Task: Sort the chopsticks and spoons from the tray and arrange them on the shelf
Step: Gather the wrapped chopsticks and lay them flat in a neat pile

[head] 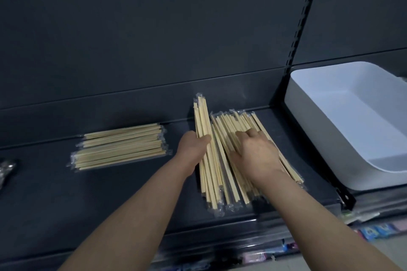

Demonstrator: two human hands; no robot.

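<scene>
My left hand [193, 149] grips bunch of clear-wrapped pale wooden chopsticks [202, 121], evening ends. My right hand [256, 153] bent onto loose chopstick pile [231, 123], steadying; pinch unclear. Neat stack [121, 145] 9 o'clock, white plastic tray [293, 94] 3 o'clock.

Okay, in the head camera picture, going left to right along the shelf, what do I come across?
First shiny wrapped packets at the left edge → flat stack of chopsticks → left hand gripping a bundle of chopsticks → fanned pile of chopsticks under the right hand → white tray.
</scene>
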